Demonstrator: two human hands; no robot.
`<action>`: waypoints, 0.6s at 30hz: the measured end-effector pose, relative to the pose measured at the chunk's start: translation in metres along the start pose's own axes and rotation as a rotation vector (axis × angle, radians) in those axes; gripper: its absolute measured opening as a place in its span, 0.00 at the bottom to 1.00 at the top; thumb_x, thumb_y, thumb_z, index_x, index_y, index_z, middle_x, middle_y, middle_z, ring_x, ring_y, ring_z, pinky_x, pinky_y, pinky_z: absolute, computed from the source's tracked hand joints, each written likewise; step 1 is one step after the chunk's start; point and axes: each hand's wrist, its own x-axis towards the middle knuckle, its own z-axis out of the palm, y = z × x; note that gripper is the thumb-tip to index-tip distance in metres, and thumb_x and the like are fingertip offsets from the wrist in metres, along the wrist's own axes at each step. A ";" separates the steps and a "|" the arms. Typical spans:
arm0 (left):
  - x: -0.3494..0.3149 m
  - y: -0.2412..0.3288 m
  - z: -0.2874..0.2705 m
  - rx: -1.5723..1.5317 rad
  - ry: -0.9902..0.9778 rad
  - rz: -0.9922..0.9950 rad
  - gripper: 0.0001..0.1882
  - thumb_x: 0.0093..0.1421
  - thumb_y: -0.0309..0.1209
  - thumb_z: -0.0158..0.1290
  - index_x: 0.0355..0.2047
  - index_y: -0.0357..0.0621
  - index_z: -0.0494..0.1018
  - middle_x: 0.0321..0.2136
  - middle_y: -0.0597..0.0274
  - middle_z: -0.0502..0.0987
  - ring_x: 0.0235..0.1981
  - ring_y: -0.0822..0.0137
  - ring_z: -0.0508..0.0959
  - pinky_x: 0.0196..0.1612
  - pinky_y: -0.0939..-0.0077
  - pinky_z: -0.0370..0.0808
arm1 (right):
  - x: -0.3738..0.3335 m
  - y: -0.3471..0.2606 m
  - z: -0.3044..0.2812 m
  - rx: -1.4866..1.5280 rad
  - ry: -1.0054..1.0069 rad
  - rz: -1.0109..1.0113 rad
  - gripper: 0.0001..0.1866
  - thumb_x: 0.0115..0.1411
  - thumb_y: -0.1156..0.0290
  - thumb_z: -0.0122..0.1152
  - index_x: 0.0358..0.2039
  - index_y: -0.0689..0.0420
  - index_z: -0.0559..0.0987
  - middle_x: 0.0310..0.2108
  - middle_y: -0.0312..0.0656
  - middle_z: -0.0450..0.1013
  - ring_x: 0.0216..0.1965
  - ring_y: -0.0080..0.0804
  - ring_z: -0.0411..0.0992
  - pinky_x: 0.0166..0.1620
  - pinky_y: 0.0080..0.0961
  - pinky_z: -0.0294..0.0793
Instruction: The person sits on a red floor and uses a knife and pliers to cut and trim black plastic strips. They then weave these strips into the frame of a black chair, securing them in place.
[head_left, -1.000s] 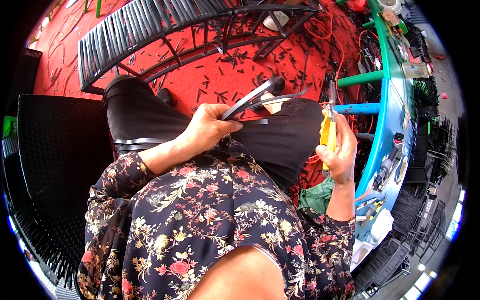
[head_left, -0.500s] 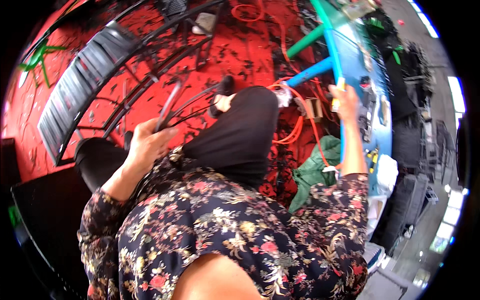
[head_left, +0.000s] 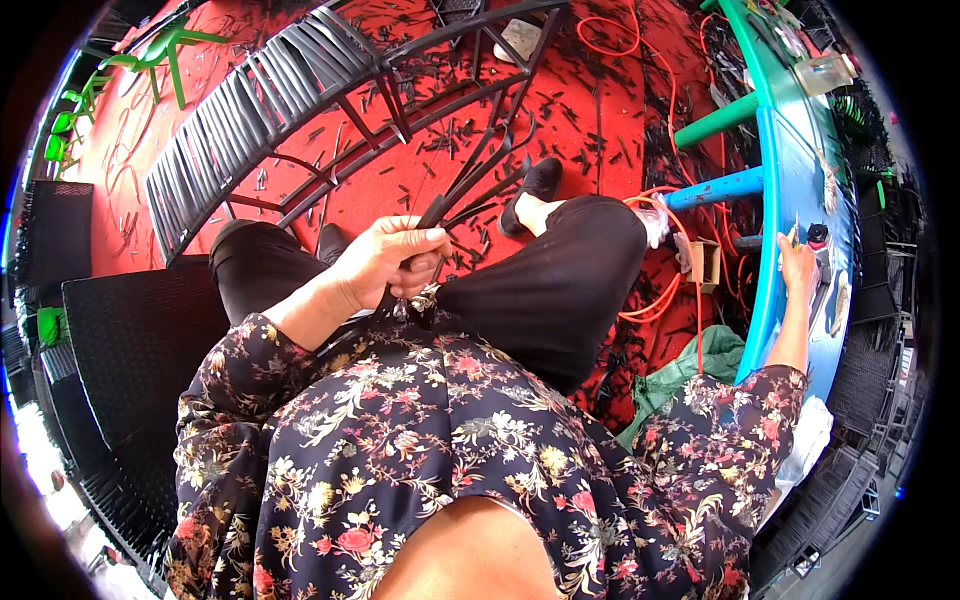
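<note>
In front of my lap, my left hand (head_left: 395, 262) is closed around a few long black strips (head_left: 478, 178). Their free ends fan out up and to the right, over the red floor. Far to the right, my right hand (head_left: 797, 268) is on the blue table (head_left: 765, 330). Its fingers are closed about a small thin thing whose kind I cannot make out. Right beside those fingers lies a small dark object (head_left: 818, 235). A curved black frame (head_left: 395, 135) stands ahead of my knees, its left part covered with rows of grey-black slats (head_left: 265, 100).
Black scraps litter the red floor (head_left: 590, 120). Orange hose (head_left: 672, 110) loops beside the table's green leg (head_left: 715, 122) and blue leg (head_left: 715, 190). An open cardboard box (head_left: 705, 265) and green cloth (head_left: 695, 365) lie below. A clear jar (head_left: 825, 73) is on the tabletop. Green chairs (head_left: 165, 50) stand far left.
My right hand has moved outward over the tabletop; the yellow-and-white tool it held no longer shows clearly. My left hand still holds the strips. The whole view has shifted.
</note>
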 end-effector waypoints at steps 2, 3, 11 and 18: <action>-0.001 0.001 0.000 -0.004 0.003 -0.014 0.10 0.60 0.31 0.47 0.29 0.36 0.71 0.13 0.69 0.62 0.09 0.79 0.58 0.12 0.83 0.55 | 0.005 -0.004 0.001 -0.023 0.014 -0.006 0.37 0.45 0.38 0.54 0.36 0.65 0.76 0.39 0.59 0.72 0.44 0.52 0.70 0.48 0.42 0.65; -0.002 0.001 0.000 -0.010 -0.003 -0.019 0.10 0.60 0.31 0.47 0.29 0.36 0.71 0.13 0.69 0.62 0.09 0.78 0.58 0.12 0.83 0.55 | 0.007 -0.006 0.001 -0.036 0.022 -0.010 0.37 0.45 0.38 0.54 0.36 0.65 0.76 0.39 0.59 0.72 0.44 0.52 0.70 0.48 0.42 0.65; -0.014 0.006 -0.002 -0.048 -0.094 -0.047 0.12 0.59 0.35 0.49 0.29 0.36 0.71 0.13 0.69 0.61 0.09 0.78 0.57 0.13 0.82 0.54 | 0.013 -0.020 -0.007 -0.071 -0.022 0.049 0.42 0.45 0.33 0.51 0.40 0.65 0.75 0.42 0.62 0.70 0.47 0.54 0.68 0.50 0.42 0.64; -0.012 0.005 -0.001 -0.031 -0.021 -0.022 0.11 0.60 0.34 0.49 0.28 0.37 0.71 0.14 0.69 0.62 0.09 0.79 0.57 0.12 0.83 0.54 | 0.028 -0.021 0.005 -0.022 0.060 0.127 0.42 0.49 0.33 0.46 0.50 0.59 0.71 0.49 0.58 0.66 0.52 0.53 0.64 0.53 0.42 0.62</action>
